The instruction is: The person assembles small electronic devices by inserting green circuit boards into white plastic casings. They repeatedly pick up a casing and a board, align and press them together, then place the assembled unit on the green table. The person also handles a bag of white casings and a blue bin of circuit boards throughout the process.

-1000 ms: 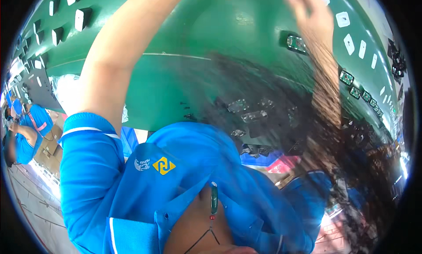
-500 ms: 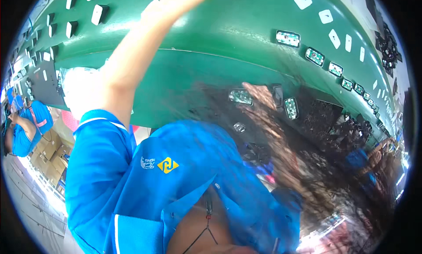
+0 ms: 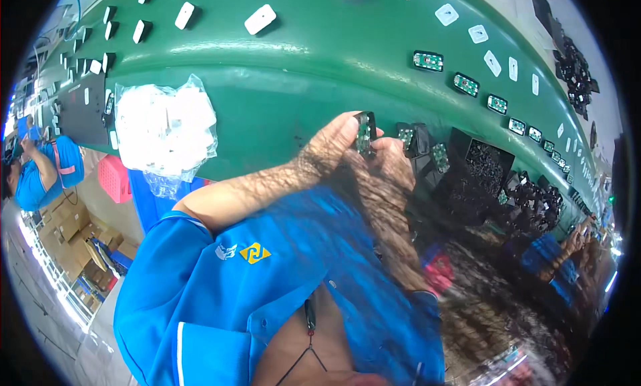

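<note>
My left hand (image 3: 334, 138) is closed round one side of a small black case with a green circuit board (image 3: 364, 134), tilted up in front of my chest. At the lower right edge of that case, the curled fingers of my right hand (image 3: 394, 160) grip it; dark strands of hair partly cover this hand and its forearm. Just right of my hands lie another cased green board (image 3: 405, 134), a black shell (image 3: 420, 140) and a green board (image 3: 439, 157).
A clear bag of white pieces (image 3: 163, 126) sits on the left of the green bench (image 3: 260, 129). Cased boards (image 3: 465, 84) and white covers (image 3: 492, 63) line the far right. A box of small black parts (image 3: 491, 160) stands right. Co-workers are at both sides.
My left arm, stretched far out across the bench before, has come back to my chest. Both hands now meet at the cased board. The bag of white pieces has come into fuller view.
</note>
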Demonstrator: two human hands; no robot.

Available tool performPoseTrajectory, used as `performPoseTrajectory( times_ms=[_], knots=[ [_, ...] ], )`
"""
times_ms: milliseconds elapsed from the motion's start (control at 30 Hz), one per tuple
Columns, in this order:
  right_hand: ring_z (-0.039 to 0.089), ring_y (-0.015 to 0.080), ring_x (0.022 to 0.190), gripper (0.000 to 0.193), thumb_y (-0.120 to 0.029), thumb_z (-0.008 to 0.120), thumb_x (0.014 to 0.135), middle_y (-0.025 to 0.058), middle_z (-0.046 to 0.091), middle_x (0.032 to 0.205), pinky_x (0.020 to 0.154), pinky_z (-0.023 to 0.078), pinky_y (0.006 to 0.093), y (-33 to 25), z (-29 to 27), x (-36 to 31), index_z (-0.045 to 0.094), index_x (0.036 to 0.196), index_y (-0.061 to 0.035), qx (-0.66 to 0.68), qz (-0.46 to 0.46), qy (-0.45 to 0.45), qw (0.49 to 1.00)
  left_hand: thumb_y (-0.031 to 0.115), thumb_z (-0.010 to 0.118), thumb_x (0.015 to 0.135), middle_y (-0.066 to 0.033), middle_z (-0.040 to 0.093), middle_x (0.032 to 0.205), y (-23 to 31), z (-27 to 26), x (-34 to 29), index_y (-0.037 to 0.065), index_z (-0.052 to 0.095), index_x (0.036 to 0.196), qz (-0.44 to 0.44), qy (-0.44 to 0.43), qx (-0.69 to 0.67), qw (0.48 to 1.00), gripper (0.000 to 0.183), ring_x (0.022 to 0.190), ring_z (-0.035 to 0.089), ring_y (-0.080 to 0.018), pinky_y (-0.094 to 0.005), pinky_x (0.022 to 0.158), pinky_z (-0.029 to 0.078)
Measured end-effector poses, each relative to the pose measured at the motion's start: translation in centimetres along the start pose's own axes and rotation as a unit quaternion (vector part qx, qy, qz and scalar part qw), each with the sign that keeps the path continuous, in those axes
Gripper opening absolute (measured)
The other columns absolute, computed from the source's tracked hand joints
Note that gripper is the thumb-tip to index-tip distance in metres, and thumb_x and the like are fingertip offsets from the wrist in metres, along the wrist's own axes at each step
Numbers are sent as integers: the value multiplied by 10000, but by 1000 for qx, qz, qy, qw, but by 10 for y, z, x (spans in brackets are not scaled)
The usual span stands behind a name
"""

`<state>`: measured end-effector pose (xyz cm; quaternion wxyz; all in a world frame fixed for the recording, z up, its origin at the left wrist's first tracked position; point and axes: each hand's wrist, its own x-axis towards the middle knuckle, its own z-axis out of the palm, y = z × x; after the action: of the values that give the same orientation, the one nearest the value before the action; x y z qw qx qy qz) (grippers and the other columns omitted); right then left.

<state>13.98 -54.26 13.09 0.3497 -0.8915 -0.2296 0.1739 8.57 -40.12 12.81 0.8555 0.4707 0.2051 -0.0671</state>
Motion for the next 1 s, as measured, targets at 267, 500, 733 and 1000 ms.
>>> performPoseTrajectory(
  times_ms=[267, 500, 733, 1000],
  knots=[
    [534, 188, 780, 298, -153, 721, 756, 35, 587, 894, 688, 430, 310, -24, -58, 12, 698, 1051, -127, 85, -235, -26, 968, 663, 253, 927, -37, 579, 690, 12, 1, -6, 83, 563, 1006, -170, -70, -9, 983, 662, 488, 523, -114, -225, 417, 375],
    [541, 195, 785, 184, -34, 723, 726, 48, 592, 902, 676, 431, 315, -13, -59, 3, 702, 901, -83, 264, -154, -31, 952, 673, 355, 903, -18, 509, 606, 28, 15, -5, 95, 545, 898, -250, -110, -97, 957, 608, 408, 417, -90, -219, 363, 251],
    [561, 193, 758, 103, 33, 694, 779, 94, 598, 851, 680, 454, 262, -33, -28, -1, 651, 859, -14, 207, -128, 216, 945, 372, 341, 1010, -124, 605, 895, 16, 39, -2, -15, 537, 1095, 204, 77, 270, 938, 442, 831, 587, -227, -328, 756, 464],
    [562, 221, 780, 183, 48, 683, 781, 103, 579, 931, 712, 465, 295, -23, -15, 17, 615, 939, -14, 126, -219, 261, 932, 404, 297, 1026, -66, 593, 884, 4, 38, 16, -14, 564, 1063, 191, 144, 271, 932, 498, 823, 532, -130, -272, 762, 453]
  ],
)
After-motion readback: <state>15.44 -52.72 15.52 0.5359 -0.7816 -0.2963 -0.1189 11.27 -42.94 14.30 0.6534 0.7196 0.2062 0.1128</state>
